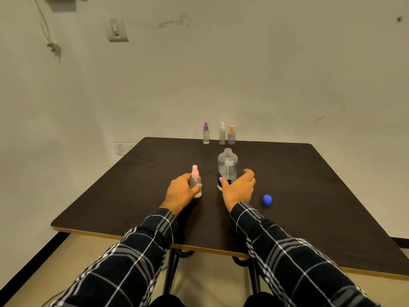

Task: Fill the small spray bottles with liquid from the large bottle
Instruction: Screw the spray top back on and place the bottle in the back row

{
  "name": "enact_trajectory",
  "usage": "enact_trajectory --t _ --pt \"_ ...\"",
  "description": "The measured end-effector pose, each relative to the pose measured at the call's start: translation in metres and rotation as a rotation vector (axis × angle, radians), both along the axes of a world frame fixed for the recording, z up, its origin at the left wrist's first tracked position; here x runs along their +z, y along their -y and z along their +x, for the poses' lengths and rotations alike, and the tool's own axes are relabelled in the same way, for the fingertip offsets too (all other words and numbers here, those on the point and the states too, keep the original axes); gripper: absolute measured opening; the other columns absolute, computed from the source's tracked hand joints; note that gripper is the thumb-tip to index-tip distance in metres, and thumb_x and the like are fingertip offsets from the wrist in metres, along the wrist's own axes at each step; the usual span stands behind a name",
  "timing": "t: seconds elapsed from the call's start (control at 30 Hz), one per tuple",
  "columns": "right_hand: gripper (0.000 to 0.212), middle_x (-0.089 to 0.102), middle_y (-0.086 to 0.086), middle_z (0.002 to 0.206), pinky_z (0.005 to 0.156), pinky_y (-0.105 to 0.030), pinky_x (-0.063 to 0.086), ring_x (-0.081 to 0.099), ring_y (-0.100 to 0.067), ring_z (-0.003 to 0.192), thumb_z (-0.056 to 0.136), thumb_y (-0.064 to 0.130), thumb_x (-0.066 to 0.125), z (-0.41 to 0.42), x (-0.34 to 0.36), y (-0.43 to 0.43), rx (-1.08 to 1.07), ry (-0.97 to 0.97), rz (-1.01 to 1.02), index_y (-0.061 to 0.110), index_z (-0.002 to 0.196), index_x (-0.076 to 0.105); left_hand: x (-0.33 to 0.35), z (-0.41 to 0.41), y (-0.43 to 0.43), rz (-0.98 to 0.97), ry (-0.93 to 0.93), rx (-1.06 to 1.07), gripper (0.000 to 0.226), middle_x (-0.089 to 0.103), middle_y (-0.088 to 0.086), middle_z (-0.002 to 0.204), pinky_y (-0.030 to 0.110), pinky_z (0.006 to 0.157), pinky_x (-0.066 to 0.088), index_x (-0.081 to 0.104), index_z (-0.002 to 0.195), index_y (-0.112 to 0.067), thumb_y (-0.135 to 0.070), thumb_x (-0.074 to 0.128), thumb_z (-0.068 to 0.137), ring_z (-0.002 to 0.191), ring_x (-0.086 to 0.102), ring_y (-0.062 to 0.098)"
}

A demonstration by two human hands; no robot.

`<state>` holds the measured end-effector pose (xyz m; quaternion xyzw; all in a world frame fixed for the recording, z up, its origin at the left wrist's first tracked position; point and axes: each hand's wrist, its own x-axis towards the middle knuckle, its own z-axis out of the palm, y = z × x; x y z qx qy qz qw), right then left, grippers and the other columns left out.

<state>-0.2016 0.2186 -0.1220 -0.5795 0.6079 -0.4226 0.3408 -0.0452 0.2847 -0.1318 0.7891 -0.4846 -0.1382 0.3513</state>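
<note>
Nearest, two dark plaid sleeves (137,251) are stretched out over the dark brown table (110,207). The left hand (180,191) is wrapped round the small clear spray bottle with the pink pump top (195,181), thumb across its front; that bottle is stood upright on the tabletop with the pump on, so nothing can be poured in yet.

Just to its right, the right hand (240,188) is held in a wide C, fingers spread and curved. The thumb looks laid against the low front of the large clear plastic bottle with the blue-and-white label (228,165), but a gap is seen between the fingers and the bottle's right side, so it isn't gripped as far as can be told.

That's the bit that matters, imo: the large bottle stands just ahead and left of the right palm, long axis vertical, neck open, and the right hand is plainly the nearer one; only a closing of the fingers should be needed.

The round blue screw cap (267,200) is parked on the table right of that hand; farthest back, three more small spray bottles (222,135) are lined up at the far edge.
</note>
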Motion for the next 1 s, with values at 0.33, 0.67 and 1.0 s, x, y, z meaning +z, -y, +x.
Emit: enact_trajectory --t 0.33,0.67,1.0 --pt "0.07 0.057 -0.004 0.14 0.106 -0.037 0.043 0.052 -0.025 0.131 0.084 0.022 0.078 -0.001 -0.007 0.036 0.298 0.006 -0.014 0.02 0.144 0.042 0.003 0.011 0.021 0.039 0.076 -0.058 0.047 0.066 0.002 0.125 0.036 0.096 0.051 0.056 0.136 -0.017 -0.035 0.067 0.093 0.11 0.062 0.018" --pt "0.066 0.053 -0.003 0.145 0.111 -0.042 0.043 0.049 -0.025 0.135 0.09 0.021 0.073 0.009 -0.005 0.079 0.248 -0.002 -0.014 0.021 0.147 0.039 0.003 0.044 0.091 0.052 0.089 -0.098 0.055 0.064 0.003 0.13 0.033 0.093 0.051 0.053 0.139 -0.018 -0.036 0.071 0.09 0.104 0.06 0.014" --pt "0.063 0.056 -0.002 0.141 0.106 -0.037 0.044 0.053 -0.024 0.13 0.091 0.022 0.071 0.025 -0.012 0.127 0.22 0.018 -0.066 0.022 0.145 0.04 0.009 0.095 0.173 -0.046 0.049 -0.042 0.047 0.068 0.006 0.123 0.036 0.095 0.05 0.06 0.132 -0.013 -0.03 0.072 0.09 0.11 0.063 0.021"
